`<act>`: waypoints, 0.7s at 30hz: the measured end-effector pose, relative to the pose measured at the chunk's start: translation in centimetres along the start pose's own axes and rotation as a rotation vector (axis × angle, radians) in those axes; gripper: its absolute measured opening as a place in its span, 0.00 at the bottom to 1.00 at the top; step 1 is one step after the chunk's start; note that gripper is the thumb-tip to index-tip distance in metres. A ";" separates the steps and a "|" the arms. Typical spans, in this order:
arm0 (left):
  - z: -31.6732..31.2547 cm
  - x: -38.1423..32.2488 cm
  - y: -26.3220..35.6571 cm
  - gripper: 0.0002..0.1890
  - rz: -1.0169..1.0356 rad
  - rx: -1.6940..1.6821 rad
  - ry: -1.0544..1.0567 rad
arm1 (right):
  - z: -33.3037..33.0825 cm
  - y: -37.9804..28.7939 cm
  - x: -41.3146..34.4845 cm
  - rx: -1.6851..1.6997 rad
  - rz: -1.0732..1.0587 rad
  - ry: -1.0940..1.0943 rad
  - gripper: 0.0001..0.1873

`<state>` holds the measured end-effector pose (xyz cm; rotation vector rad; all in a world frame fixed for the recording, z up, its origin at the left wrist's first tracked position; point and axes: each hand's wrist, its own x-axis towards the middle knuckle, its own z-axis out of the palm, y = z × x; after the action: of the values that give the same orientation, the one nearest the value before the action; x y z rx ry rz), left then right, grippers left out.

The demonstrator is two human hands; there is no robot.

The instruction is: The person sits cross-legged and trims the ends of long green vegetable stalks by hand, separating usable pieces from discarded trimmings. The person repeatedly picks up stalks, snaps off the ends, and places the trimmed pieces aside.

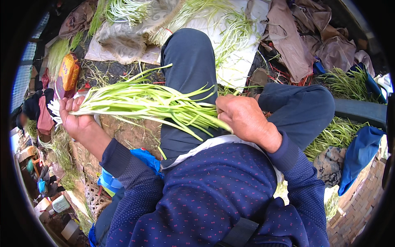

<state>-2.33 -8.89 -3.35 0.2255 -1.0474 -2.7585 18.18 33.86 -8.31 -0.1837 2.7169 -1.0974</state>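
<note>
My left hand (77, 119) is closed around the white stem ends of a bunch of long green leafy stalks, likely chives (145, 100). The bunch lies sideways across my raised knee in dark trousers (191, 58), its leaf tips towards the right. At those tips is my right hand (243, 115), its fingers curled and pinching some leaf ends near my lap; its fingertips are partly hidden. Beyond the knee, more stalks (234, 37) are spread on a white sheet (237, 74). Another pile with white ends (128, 10) rests on a patterned cloth (123, 40).
An orange and dark red bag (69, 72) stands at the left. Brown crumpled sheeting (287, 40) lies at the upper right, with red cords beside it. More green leaves (336, 136) and a blue cloth (361, 154) are at the right. A woven basket (95, 197) sits at the lower left.
</note>
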 end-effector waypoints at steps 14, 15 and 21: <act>-0.5 -0.2 2.0 0.13 0.038 0.040 -0.024 | -2.9 3.2 -1.5 0.074 0.091 0.274 0.07; -0.3 -0.2 1.9 0.13 0.056 0.054 0.003 | -3.6 2.5 -1.0 0.215 0.069 0.291 0.06; 0.9 -0.5 1.5 0.12 0.033 0.031 -0.001 | -3.1 -2.7 1.6 0.346 0.002 0.092 0.16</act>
<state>-1.87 -9.36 -1.65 0.2086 -1.0856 -2.7148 16.03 33.74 -4.49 -0.0776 2.5473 -1.5864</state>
